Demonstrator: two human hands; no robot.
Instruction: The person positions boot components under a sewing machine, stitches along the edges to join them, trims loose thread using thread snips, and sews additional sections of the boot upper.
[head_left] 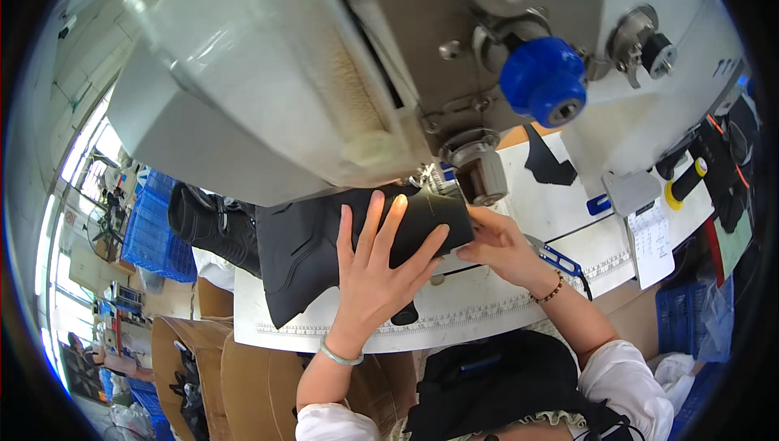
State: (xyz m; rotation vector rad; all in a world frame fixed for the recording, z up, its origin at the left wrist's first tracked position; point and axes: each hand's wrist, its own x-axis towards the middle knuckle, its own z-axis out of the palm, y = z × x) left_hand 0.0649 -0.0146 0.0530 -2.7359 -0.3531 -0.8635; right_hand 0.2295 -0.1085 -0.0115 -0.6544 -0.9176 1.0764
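A black boot upper piece (296, 242) with raised seam lines lies on the white sewing machine table (284, 335), its far edge under the machine head. My left hand (375, 271) rests flat on it, fingers spread, nothing gripped. At the piece's right end, my right hand (503, 248) pinches the edge between thumb and fingers. The sewing machine (268, 108) looms over both hands and hides the far side of the piece. Close to my left fingertips is the lit needle area (426, 175), where details are too small to make out.
Black boots (215, 226) stand left of the piece, by a blue crate (158, 226). To the right lie a black cut piece (548, 159), blue-handled snips (560, 260), a paper card (651, 242) and a yellow-ended spool (686, 185). Cardboard boxes (260, 384) stand below the table's left edge.
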